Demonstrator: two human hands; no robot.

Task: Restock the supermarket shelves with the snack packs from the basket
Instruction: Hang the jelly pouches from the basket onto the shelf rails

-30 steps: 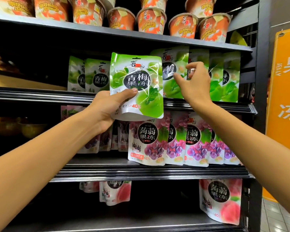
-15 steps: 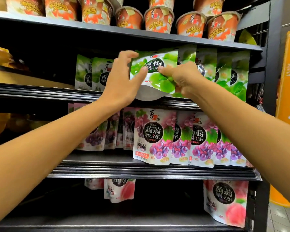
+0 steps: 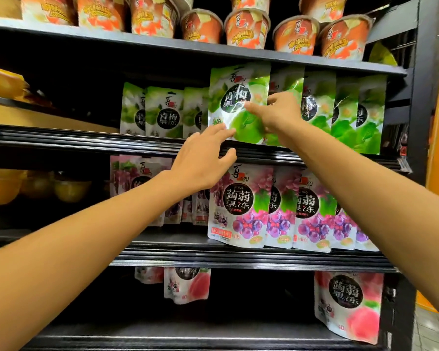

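The green pouch stands upright at the front edge of the middle shelf, ahead of the row of matching green packs and directly above the purple grape packs one level down. My right hand has it by the right side: the thumb lies across the printed face toward the middle and the fingers curl at the pouch's right edge, so I judge it a light pinch, though where those fingers end behind the film is hidden. My left hand is released, with the fingers stretched out. Their tips touch the lower left corner of the pouch just above the shelf's lip, steadying it rather than holding it. The basket is out of sight. This looks like a soft, glossy stand-up bag, light to lift but bottom-heavy with jelly. I expect the film to be slippery and to crumple if I squeeze the middle. The better hold is by the sealed side seams or the top strip, where it is flat and stiffer, with a flat palm under or against the base to seat it. The likely risk is that it tips forward over the lip, or knocks into the packs behind, if I let go before the gusset sits flat.
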